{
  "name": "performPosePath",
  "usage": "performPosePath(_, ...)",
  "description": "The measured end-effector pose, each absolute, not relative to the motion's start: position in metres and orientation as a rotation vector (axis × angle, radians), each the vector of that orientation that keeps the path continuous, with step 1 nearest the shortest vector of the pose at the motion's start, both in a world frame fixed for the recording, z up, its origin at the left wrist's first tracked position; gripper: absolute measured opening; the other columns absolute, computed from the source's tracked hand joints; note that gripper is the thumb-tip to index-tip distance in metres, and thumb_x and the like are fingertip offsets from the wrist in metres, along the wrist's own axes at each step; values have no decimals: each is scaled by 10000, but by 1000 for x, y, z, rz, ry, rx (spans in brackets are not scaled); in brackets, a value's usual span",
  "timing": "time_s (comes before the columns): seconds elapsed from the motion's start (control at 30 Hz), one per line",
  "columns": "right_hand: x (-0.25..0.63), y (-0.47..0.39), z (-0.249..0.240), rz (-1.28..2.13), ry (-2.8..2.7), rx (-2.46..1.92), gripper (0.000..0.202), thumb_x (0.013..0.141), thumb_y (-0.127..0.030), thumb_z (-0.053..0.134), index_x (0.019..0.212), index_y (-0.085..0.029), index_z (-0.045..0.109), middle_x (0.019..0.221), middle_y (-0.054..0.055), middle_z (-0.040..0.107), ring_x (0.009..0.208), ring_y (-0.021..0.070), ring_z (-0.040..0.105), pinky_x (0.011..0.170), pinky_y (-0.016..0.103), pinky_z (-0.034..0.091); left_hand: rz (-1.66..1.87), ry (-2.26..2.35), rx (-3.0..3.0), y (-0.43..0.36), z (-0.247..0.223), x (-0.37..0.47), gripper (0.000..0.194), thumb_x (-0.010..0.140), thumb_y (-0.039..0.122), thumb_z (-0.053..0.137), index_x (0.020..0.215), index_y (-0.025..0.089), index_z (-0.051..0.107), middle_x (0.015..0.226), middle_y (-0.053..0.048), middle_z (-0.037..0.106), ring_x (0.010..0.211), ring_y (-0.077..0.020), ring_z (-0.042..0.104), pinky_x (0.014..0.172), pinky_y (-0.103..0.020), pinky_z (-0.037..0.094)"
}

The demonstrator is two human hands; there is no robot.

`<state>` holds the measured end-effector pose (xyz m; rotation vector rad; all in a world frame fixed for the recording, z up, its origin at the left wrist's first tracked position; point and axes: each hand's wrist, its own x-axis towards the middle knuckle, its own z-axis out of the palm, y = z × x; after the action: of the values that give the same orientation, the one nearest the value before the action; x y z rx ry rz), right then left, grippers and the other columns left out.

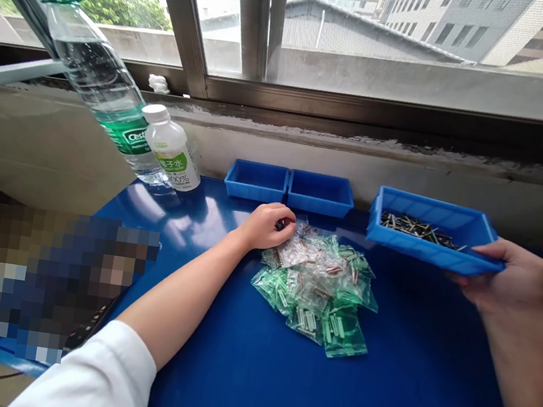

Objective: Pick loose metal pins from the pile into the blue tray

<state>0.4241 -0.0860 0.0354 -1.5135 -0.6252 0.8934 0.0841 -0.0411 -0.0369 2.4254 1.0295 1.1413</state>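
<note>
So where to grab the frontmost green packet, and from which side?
I'd pinch the green packet by its near right corner, coming from the person's side: that film juts out past the pile and looks flat, with the rods grouped farther left inside.

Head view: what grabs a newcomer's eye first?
The heap of clear and green packets mid-table, with the left hand at its far-left edge. Next, the blue bin of small thin pieces on the right, gripped at its right end by the right hand. Then the big water bottle at back left.
</note>
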Motion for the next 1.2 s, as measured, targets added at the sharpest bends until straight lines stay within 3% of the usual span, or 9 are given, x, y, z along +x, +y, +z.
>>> performPosePath(0.23, 383, -96, 34, 948, -790, -1401, 151, 485, -169, 492, 626, -214, 467, 470, -29, 317, 311, 92, 268, 272, 267, 174, 1037, 933, 2388, -41, -33, 83, 135, 755, 221, 563, 811, 160, 669, 753, -36, 678, 663, -128, 620, 636, -232, 480)
performPosePath(0.33, 369, -99, 28, 842, -842, -1331, 374, 486, -146, 523, 849, -195, 600, 475, -48, 366, 306, 95, 291, 239, 253, 197, 1020, 913, 2337, -41, -32, 83, 150, 738, 212, 565, 826, 144, 667, 729, -33, 671, 630, -117, 607, 603, -217, 468)
performPosePath(0.5, 356, -103, 2, 742, -920, -1252, 574, 562, -161, 587, 1135, -204, 591, 589, -58, 466, 337, 79, 361, 252, 235, 281, 1003, 919, 2279, -40, -33, 83, 181, 729, 215, 568, 861, 133, 660, 691, -17, 648, 587, -98, 562, 577, -204, 441)
performPosePath(0.7, 347, -105, -24, 618, -1045, -1281, 185, 557, -154, 562, 734, -208, 550, 574, -40, 430, 440, 103, 385, 362, 255, 358, 956, 910, 2252, -41, -31, 83, 289, 749, 256, 588, 1009, 136, 622, 686, 5, 618, 587, -88, 519, 593, -204, 431)
performPosePath(0.97, 346, -100, -45, 482, -1228, -1363, 475, 577, -131, 565, 1038, -218, 486, 769, 12, 540, 603, 166, 508, 516, 301, 441, 865, 905, 2177, -43, -28, 87, 320, 790, 339, 600, 1033, 131, 604, 670, 12, 613, 573, -86, 514, 580, -202, 409)
performPosePath(1.2, 343, -96, -52, 596, -1313, -1212, 506, 633, -137, 616, 1069, -247, 383, 909, 32, 555, 744, 183, 600, 625, 309, 526, 835, 1013, 2139, -42, -28, 92, 233, 786, 325, 594, 918, 135, 617, 638, 11, 613, 577, -95, 521, 557, -198, 384)
